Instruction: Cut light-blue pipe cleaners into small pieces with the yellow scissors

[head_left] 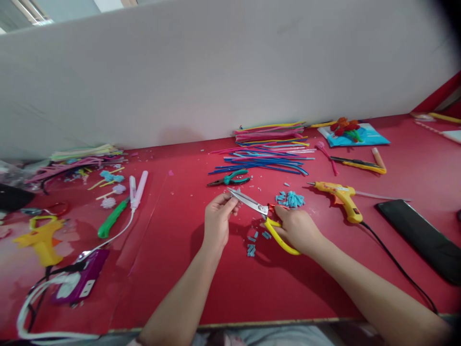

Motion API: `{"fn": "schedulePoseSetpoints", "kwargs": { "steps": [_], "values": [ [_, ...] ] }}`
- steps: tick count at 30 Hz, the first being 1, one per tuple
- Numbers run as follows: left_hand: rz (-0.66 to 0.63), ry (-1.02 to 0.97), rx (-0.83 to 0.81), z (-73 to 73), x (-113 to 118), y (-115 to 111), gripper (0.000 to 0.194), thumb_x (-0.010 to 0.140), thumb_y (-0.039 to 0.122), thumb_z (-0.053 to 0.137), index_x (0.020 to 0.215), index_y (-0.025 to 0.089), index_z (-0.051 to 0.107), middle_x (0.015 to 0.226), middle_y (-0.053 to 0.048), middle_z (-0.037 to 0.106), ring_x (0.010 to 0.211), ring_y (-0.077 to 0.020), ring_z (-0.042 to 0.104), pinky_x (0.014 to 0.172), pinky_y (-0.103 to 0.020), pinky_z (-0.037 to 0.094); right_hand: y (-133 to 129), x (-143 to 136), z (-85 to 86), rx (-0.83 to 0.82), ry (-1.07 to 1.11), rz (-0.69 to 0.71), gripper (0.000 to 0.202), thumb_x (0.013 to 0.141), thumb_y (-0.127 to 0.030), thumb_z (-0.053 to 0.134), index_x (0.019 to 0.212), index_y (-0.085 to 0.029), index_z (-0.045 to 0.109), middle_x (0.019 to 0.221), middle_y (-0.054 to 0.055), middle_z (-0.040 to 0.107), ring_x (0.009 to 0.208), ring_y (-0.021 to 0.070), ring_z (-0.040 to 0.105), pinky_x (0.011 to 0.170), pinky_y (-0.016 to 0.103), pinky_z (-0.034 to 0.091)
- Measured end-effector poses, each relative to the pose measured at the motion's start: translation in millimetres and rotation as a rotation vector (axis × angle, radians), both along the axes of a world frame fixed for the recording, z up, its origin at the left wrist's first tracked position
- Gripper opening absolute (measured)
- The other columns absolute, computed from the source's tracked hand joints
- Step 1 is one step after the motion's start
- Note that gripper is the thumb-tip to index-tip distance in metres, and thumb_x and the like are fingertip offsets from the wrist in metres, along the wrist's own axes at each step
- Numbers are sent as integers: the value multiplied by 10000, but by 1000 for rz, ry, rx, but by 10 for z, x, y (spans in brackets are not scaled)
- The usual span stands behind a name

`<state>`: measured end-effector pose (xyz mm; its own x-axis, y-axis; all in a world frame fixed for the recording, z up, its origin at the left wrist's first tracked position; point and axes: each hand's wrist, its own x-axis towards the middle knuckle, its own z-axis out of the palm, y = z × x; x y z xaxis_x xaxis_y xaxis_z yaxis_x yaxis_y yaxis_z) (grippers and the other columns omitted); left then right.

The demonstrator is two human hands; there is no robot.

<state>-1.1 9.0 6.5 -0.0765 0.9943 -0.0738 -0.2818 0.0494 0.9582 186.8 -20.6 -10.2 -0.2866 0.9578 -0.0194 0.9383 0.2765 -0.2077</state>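
Observation:
My right hand (298, 228) is closed on the handles of a pair of scissors (281, 239) with yellow grips and a hint of red. Their steel blades point left to the fingertips of my left hand (218, 218). That hand pinches a small blue piece of pipe cleaner, mostly hidden by fingers and blade. Below the scissors lie several short blue cut pieces (251, 250). Just beyond my right hand sits a heap of blue pieces (295, 199). Teal-handled pliers (230, 179) rest on the red table (173, 288) past my left hand.
Bundles of coloured pipe cleaners (266, 158) lie by the white partition (216, 72). A yellow glue gun (338, 194) and a black phone (419, 240) are right. Left are another glue gun (45, 242), a pink straightener (139, 190), a green-handled tool (113, 218) and a purple power strip (88, 276).

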Motion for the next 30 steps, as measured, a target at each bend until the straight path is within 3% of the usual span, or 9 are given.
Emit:
{"fn": "schedulePoseSetpoints", "kwargs": {
  "steps": [3, 6, 12, 15, 19, 30],
  "values": [
    [-6, -10, 1, -19, -2, 2, 105, 642, 223, 614, 697, 134, 598, 585, 14, 544, 506, -57, 453, 484, -183, 343, 15, 3, 7, -15, 50, -31, 375, 767, -530, 339, 711, -178, 455, 555, 39, 547, 461, 121, 453, 449, 243, 156],
    [-61, -9, -42, -42, 19, -8, 146, 640, 225, 621, 749, 131, 596, 610, 4, 562, 515, -61, 469, 492, -185, 357, 34, -40, -2, -65, 272, -91, 269, 749, -444, 414, 681, -185, 446, 530, -5, 493, 455, 97, 401, 442, 223, 193],
    [-383, 98, -153, -27, 142, -88, 176, 655, 279, 607, 738, 124, 602, 600, -13, 574, 507, -81, 488, 497, -204, 383, 47, -141, 53, -274, 970, -208, 201, 705, -382, 486, 691, -183, 461, 491, -65, 399, 415, 69, 371, 402, 192, 283],
    [-522, 125, -170, -11, 191, -129, 178, 675, 297, 588, 714, 124, 608, 593, -13, 572, 501, -82, 484, 510, -211, 386, 31, -147, 116, -394, 1173, -241, 204, 683, -371, 517, 750, -184, 474, 444, -88, 379, 339, 60, 352, 348, 188, 290],
    [-595, 146, -187, -17, 207, -151, 165, 688, 285, 577, 723, 127, 614, 607, -10, 575, 511, -77, 478, 525, -206, 382, 17, -133, 146, -424, 1230, -230, 154, 682, -333, 517, 694, -189, 461, 414, -95, 363, 315, 55, 349, 332, 182, 288],
    [-453, 376, 8, -92, 225, -171, 123, 646, 255, 615, 697, 145, 592, 639, 4, 539, 581, -97, 478, 551, -208, 377, 36, -138, 56, -266, 990, -221, 142, 701, -318, 475, 658, -187, 440, 439, -75, 353, 409, 65, 326, 405, 193, 246]
  ]
}}
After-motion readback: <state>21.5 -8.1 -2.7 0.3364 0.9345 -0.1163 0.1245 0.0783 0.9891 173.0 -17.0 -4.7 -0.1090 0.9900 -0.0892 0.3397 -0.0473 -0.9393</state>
